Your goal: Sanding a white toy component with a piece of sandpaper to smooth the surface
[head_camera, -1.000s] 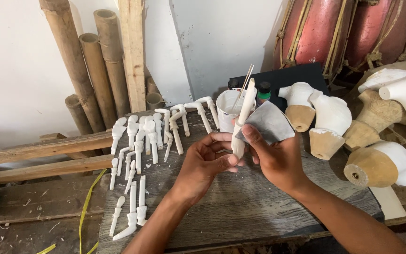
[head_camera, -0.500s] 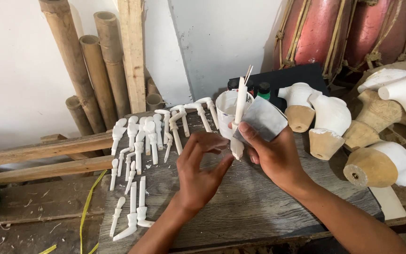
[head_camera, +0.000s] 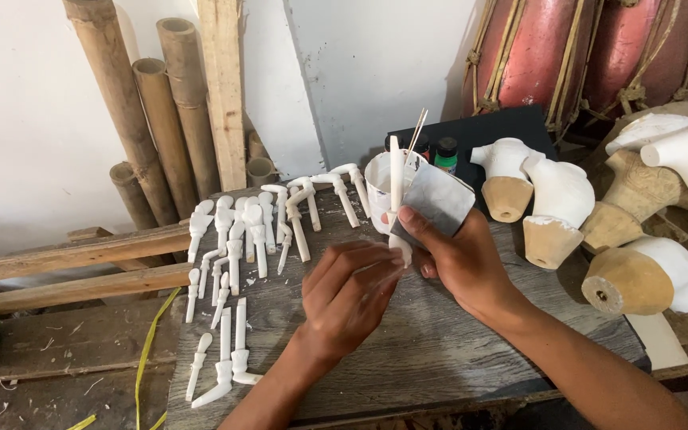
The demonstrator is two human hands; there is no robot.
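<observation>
A: Hands?
B: Left hand (head_camera: 352, 291) pinches the bottom of a white stick (head_camera: 396, 195), held upright over the bench (head_camera: 439, 358). Right hand (head_camera: 459, 259) grips grey sandpaper (head_camera: 435, 199) against it.
A: Nearby?
B: White cup (head_camera: 377, 187) just behind, white carved pieces (head_camera: 240, 239) to the left.

White peg (head_camera: 396, 187) and sandpaper (head_camera: 435, 199) in hands.
</observation>
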